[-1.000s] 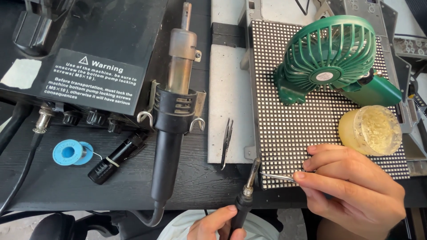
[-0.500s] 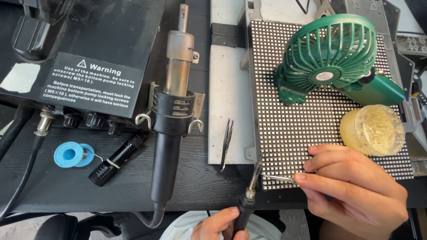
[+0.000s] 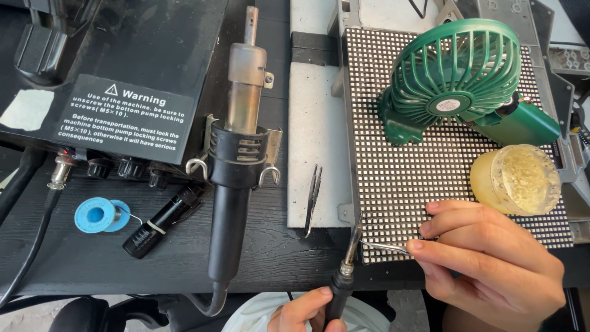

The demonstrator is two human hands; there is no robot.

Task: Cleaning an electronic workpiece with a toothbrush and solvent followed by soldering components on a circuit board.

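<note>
We're holding the iron in our left hand, fingers wrapped on the grip, tip touching the LED panel at its near-left corner. Right hand is pinching tweezers w/ tips by the iron. Rework's underway, not finished; can't tell what's left.

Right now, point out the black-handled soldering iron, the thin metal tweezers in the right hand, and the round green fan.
black-handled soldering iron (image 3: 342, 280), head view, metal collar above the grip.
thin metal tweezers (image 3: 384, 247), head view, mid-shaft.
round green fan (image 3: 453, 72), head view, grille.
</note>
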